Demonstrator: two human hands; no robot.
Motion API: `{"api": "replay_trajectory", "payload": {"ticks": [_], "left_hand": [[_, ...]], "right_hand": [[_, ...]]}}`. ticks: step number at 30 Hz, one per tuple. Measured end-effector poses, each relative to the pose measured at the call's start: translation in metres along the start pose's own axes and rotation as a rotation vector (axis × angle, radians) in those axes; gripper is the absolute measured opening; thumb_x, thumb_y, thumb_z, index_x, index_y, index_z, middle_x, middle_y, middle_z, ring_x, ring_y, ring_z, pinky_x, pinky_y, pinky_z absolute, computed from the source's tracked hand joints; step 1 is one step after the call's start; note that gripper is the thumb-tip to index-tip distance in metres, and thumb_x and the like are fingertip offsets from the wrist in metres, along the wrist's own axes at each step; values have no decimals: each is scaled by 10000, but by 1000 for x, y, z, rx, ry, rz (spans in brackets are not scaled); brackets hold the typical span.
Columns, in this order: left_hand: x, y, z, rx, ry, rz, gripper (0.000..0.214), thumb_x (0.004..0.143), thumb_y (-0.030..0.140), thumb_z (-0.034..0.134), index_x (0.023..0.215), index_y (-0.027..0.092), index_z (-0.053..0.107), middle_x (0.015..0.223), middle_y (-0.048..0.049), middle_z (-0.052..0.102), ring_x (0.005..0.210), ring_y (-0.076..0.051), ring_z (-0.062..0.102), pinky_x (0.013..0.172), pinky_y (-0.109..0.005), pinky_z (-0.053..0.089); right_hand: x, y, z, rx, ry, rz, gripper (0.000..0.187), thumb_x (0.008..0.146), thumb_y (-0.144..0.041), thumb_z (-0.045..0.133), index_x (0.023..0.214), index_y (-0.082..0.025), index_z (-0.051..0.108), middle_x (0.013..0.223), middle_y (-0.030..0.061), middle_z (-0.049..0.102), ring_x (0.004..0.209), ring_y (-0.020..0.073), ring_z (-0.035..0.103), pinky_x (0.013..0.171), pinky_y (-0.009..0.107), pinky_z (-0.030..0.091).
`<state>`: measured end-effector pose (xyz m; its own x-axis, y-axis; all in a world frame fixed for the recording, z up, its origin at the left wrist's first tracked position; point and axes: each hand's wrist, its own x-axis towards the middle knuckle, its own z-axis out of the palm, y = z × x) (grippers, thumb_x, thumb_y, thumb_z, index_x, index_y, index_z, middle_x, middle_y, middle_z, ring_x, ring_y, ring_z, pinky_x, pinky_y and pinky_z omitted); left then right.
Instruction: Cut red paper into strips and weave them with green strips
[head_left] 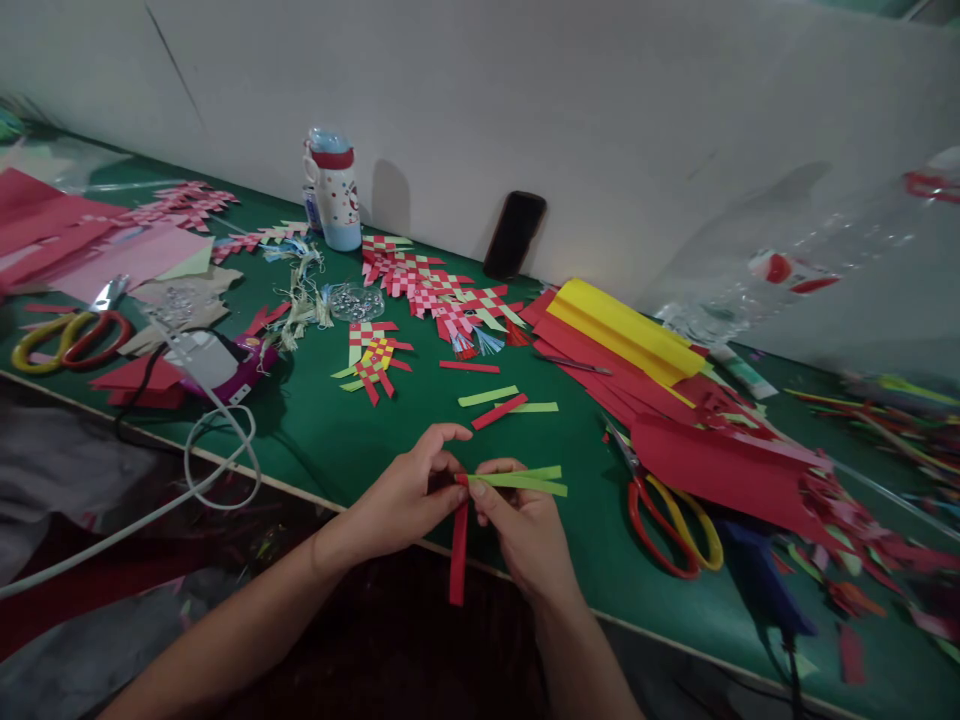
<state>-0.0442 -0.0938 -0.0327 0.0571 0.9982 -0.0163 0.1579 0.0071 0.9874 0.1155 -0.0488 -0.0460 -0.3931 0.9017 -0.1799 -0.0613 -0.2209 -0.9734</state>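
Pinching a red paper strip (457,555) near its top between thumb and fingers, the left hand (409,495) nearly meets the right hand (529,520), which grips light green paper strip ends (536,481) where they join the red. 2 green ends point right, while the red length hangs down across the front edge of the green worktop (315,440). Both hands are narrowed over that near edge. To their left, green surface shows as far as the purple device (259,365); to their right, as far as the near scissors (637,478). The back edge meets a pale wall (450,100), with 1 dark smartphone (515,235) leaning there.

Counted, there are 2 pairs of scissors, the far-left scissors (103,310) being the other pair; 4 loose paper strips (499,411) just beyond the hands, 2 red and 2 green; 1 white insulated bottle (339,200) with a blue lid; and 1 clear plastic bottle (795,270). The woven paper pieces (424,285) overlap too much to count.
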Motion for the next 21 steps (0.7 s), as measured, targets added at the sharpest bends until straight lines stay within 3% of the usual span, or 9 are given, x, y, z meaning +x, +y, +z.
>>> {"api": "replay_trajectory", "payload": {"ticks": [9, 15, 21], "left_hand": [[-4, -5, -1, -99, 17, -19, 425, 871, 205, 571, 1272, 224, 432, 875, 8, 645, 782, -133, 616, 722, -250, 467], [-2, -5, -1, -136, 112, 0, 176, 909, 309, 552, 1007, 177, 615, 831, -8, 648, 760, -131, 603, 715, -242, 471], [-1, -5, 3, -109, 146, -54, 207, 894, 351, 553, 924, 161, 627, 782, -11, 649, 715, -127, 595, 687, -235, 485]], "right_hand": [[3, 0, 6, 36, 66, -1, 323, 709, -441, 792, 786, -196, 594, 599, -50, 564, 498, 86, 495, 477, 218, 431], [2, 5, 10, 49, 65, 1, 324, 765, -466, 748, 840, -195, 588, 577, -53, 560, 509, 89, 514, 502, 213, 440], [1, 11, 12, 41, 85, -8, 295, 822, -468, 697, 856, -198, 581, 585, -48, 570, 525, 92, 518, 519, 215, 435]]}}
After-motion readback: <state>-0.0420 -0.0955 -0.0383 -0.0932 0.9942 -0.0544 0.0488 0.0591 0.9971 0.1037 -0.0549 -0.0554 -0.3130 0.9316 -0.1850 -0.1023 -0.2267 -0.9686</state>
